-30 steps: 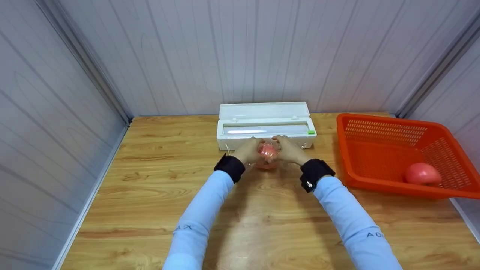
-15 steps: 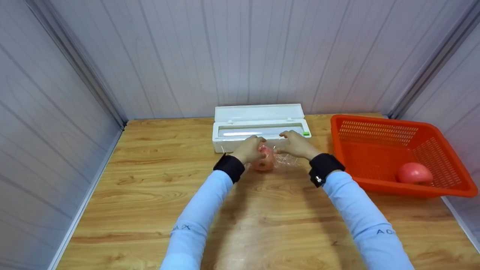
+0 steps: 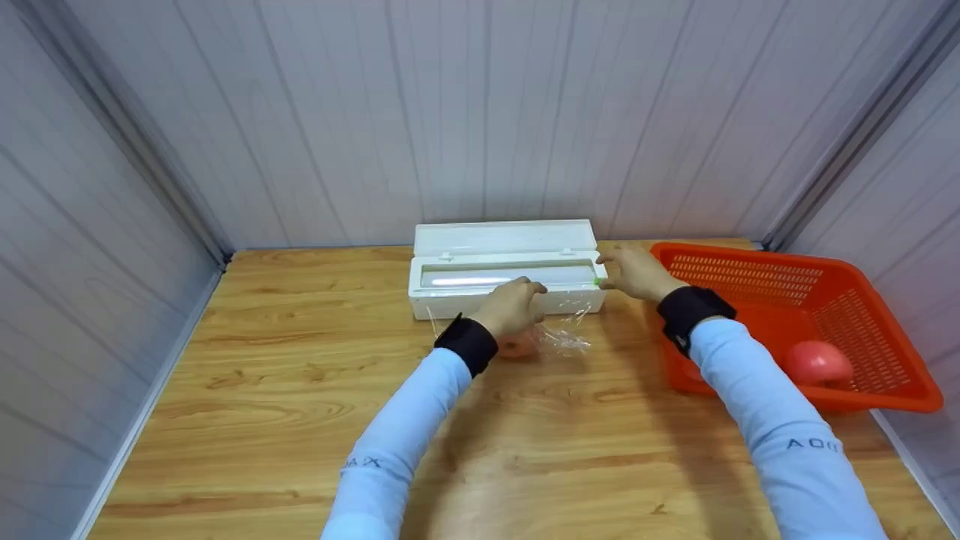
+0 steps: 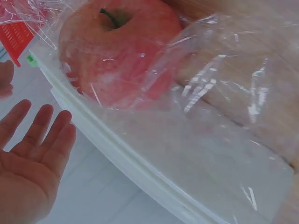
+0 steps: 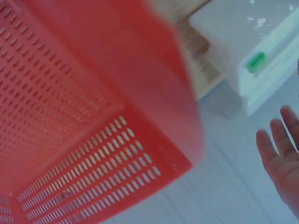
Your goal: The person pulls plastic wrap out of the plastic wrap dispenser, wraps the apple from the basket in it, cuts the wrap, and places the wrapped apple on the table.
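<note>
A red apple (image 4: 121, 56), stem up, lies under clear cling film (image 4: 210, 70) in the left wrist view. In the head view it is mostly hidden under my left hand (image 3: 511, 306), whose fingers (image 4: 37, 128) are extended beside it, gripping nothing. Behind the apple stands a white cling film dispenser (image 3: 510, 302) with its lid raised; film trails down its front. A small green slider (image 5: 256, 62) sits at its right end. My right hand (image 3: 636, 273), fingers loosely extended and holding nothing, is by that end; whether it touches the slider I cannot tell.
An orange perforated basket (image 3: 892, 322) stands to the right, partly under my right forearm. Inside it is another red apple (image 3: 817, 364). The wooden table (image 3: 300, 390) meets pale panelled walls (image 3: 450, 112) at the back and sides.
My right hand has left the apple and moved right to the dispenser's green end. My left hand has stayed by the apple. The film has spread out on the apple's right.
</note>
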Demonstrator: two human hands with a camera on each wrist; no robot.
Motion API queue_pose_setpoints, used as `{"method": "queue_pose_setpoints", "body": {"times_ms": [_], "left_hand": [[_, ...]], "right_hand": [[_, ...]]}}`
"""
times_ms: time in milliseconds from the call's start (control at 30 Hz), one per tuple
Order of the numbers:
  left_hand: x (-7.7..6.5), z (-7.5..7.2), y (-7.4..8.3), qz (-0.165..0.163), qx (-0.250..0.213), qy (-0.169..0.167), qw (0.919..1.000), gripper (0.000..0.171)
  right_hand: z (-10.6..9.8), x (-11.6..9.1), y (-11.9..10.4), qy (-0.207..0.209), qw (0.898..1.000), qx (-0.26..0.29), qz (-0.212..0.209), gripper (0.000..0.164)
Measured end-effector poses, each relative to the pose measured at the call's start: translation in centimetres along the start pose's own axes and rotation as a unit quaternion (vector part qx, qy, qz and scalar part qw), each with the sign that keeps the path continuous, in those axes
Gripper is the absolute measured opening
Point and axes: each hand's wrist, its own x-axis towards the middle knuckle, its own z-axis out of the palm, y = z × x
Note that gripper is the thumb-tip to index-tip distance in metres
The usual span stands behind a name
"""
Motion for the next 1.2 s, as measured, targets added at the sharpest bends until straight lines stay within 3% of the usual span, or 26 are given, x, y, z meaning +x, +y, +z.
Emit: {"method": "queue_pose_setpoints", "body": {"times_ms": [167,400,700,933,1067,1200], "left_hand": [[0.3,-0.4,1.0,0.017,0.040,0.005,0.9991,0.046],[0.3,0.4,2.2,0.023,0.051,-0.014,0.9983,0.044],[0.4,1.5,2.9,0.032,0.044,-0.011,0.9984,0.042],[1.3,1.9,3.4,0.038,0.051,-0.019,0.9978,0.042],[2.3,2.2,4.0,0.061,0.082,-0.010,0.9948,0.038],[3.5,2.8,4.8,0.100,0.141,0.023,0.9846,0.038]], "right_hand": [[0.7,0.1,0.4,-0.036,0.999,0.040,0.006,0.045],[2.0,-0.5,0.8,-0.065,0.994,0.091,0.017,0.045],[3.2,-1.4,0.6,-0.033,0.995,0.090,0.021,0.034],[3.6,-1.3,0.9,-0.022,0.995,0.096,0.008,0.027],[3.6,-1.5,0.9,-0.022,0.993,0.111,0.010,0.026],[3.6,-1.5,0.9,-0.020,0.991,0.134,0.015,0.023]]}}
